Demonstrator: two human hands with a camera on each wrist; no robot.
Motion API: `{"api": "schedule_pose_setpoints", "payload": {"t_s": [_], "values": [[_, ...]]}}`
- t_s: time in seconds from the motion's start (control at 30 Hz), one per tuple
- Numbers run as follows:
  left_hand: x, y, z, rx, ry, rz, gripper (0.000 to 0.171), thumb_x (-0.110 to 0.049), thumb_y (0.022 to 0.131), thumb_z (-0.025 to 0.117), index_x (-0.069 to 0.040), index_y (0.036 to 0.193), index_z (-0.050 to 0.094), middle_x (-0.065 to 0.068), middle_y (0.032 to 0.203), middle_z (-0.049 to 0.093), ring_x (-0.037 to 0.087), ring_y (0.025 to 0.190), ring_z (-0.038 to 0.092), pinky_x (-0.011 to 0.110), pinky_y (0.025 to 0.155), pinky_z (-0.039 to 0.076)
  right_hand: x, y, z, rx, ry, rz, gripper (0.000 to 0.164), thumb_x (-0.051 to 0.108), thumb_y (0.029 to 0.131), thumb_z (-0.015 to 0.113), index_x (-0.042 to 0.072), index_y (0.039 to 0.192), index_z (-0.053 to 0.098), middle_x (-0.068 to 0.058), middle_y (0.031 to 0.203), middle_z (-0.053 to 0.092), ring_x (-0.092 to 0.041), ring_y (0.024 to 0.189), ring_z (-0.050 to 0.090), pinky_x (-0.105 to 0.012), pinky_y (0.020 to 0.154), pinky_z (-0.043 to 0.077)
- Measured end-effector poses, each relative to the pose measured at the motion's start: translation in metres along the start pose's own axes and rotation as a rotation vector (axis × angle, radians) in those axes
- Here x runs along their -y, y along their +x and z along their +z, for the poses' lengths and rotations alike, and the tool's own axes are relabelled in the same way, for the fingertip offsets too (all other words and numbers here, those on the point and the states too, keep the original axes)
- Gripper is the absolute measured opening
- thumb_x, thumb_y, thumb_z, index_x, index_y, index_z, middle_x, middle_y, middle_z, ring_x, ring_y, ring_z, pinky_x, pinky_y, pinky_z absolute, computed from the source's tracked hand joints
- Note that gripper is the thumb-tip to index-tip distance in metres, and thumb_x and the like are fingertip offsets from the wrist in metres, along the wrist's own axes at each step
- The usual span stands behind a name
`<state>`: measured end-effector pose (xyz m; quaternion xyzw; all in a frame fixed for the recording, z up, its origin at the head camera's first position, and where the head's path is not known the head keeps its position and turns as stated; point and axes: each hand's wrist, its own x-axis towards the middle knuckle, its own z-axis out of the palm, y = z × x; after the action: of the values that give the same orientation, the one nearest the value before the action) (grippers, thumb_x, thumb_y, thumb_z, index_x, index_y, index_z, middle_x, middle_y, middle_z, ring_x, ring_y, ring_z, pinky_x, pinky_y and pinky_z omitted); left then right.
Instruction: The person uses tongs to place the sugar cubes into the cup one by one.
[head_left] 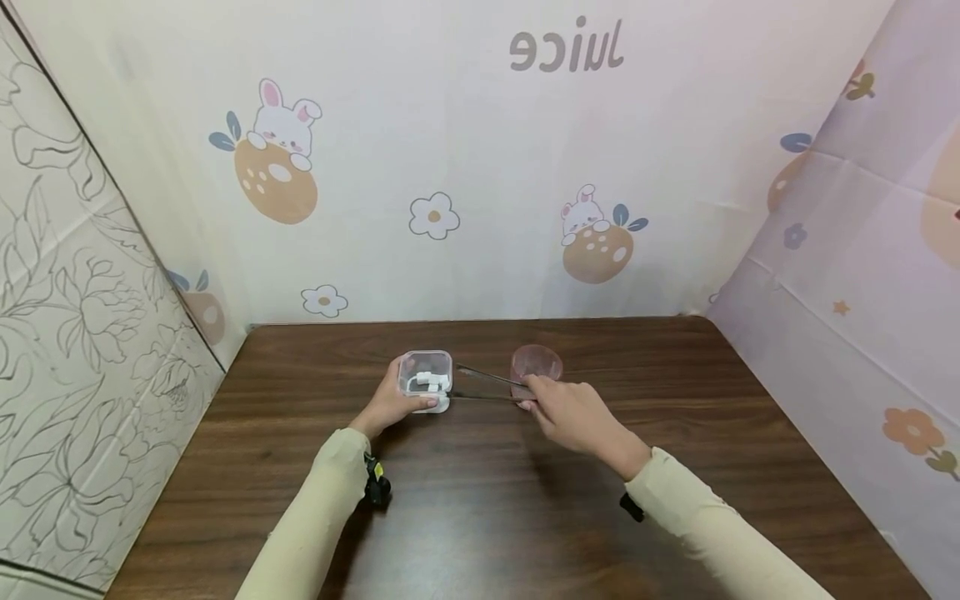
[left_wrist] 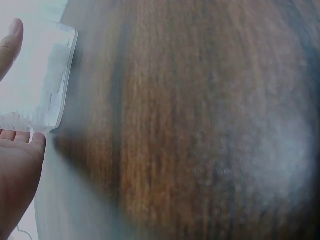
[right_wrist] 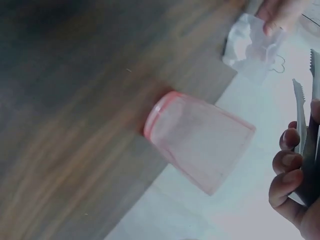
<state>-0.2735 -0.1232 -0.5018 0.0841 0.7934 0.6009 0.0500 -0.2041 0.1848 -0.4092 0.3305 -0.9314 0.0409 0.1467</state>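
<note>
My left hand (head_left: 390,403) grips a clear plastic box (head_left: 425,362) by its sides, thumb along the front. Small white pieces (head_left: 431,382), one of them cord-like, show through its wall; their exact kind is unclear. My right hand (head_left: 573,412) holds metal tongs (head_left: 487,376) that point left, the tips close to the box's right side. In the right wrist view the serrated tips of the tongs (right_wrist: 300,95) stand apart with nothing between them. A translucent pink cup (head_left: 537,360) stands upright on the table just behind the right hand, which partly hides it.
The brown wood-grain table (head_left: 465,517) ends at a printed cloth backdrop (head_left: 465,283) behind the box and the cup. A patterned white panel (head_left: 75,375) borders the left side, and another printed cloth (head_left: 840,358) hangs on the right.
</note>
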Motion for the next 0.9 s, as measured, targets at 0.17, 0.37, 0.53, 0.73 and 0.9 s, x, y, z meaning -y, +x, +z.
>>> {"api": "schedule_pose_setpoints", "payload": {"t_s": [0.17, 0.37, 0.53, 0.73, 0.9], "values": [[0.000, 0.000, -0.002, 0.002, -0.022, 0.009, 0.098, -0.005, 0.070, 0.083, -0.005, 0.146, 0.022, 0.020, 0.147, 0.032, 0.035, 0.129, 0.036, 0.047, 0.106, 0.028, -0.002, 0.020, -0.007, -0.042, -0.032, -0.006, 0.015, 0.020, 0.092, 0.060, 0.011, 0.104, 0.058, 0.003, 0.067, 0.056, -0.009, 0.046, 0.044, -0.025, 0.038, 0.031], [0.004, 0.002, -0.004, 0.013, -0.029, 0.011, 0.097, -0.008, 0.070, 0.084, -0.004, 0.146, 0.023, 0.023, 0.144, 0.034, 0.037, 0.127, 0.037, 0.049, 0.104, 0.030, -0.001, 0.040, -0.005, -0.073, -0.037, -0.023, 0.009, 0.018, 0.089, 0.061, 0.015, 0.084, 0.055, 0.007, 0.059, 0.044, -0.008, 0.043, 0.036, -0.024, 0.037, 0.023], [0.006, 0.001, -0.006, 0.009, -0.029, 0.006, 0.098, -0.009, 0.068, 0.086, -0.005, 0.145, 0.025, 0.021, 0.142, 0.036, 0.034, 0.126, 0.038, 0.048, 0.104, 0.030, 0.003, 0.057, -0.002, -0.040, -0.083, -0.018, 0.009, 0.017, 0.089, 0.061, 0.015, 0.080, 0.059, 0.006, 0.057, 0.045, -0.009, 0.041, 0.031, -0.024, 0.038, 0.020], [0.006, 0.001, -0.004, 0.006, -0.027, 0.015, 0.098, -0.008, 0.067, 0.086, -0.003, 0.144, 0.026, 0.021, 0.140, 0.039, 0.034, 0.125, 0.039, 0.048, 0.105, 0.029, 0.010, 0.076, -0.001, -0.007, -0.154, -0.029, 0.007, 0.017, 0.085, 0.064, 0.017, 0.083, 0.071, 0.003, 0.063, 0.059, -0.011, 0.042, 0.037, -0.027, 0.037, 0.029], [0.005, 0.001, -0.002, 0.012, -0.050, 0.025, 0.098, -0.003, 0.067, 0.085, -0.001, 0.144, 0.025, 0.023, 0.140, 0.038, 0.037, 0.125, 0.038, 0.049, 0.105, 0.027, 0.016, 0.091, -0.003, 0.018, -0.220, -0.054, 0.023, 0.017, 0.077, 0.072, 0.018, 0.060, 0.056, 0.005, 0.051, 0.044, -0.010, 0.045, 0.028, -0.027, 0.039, 0.027]]}}
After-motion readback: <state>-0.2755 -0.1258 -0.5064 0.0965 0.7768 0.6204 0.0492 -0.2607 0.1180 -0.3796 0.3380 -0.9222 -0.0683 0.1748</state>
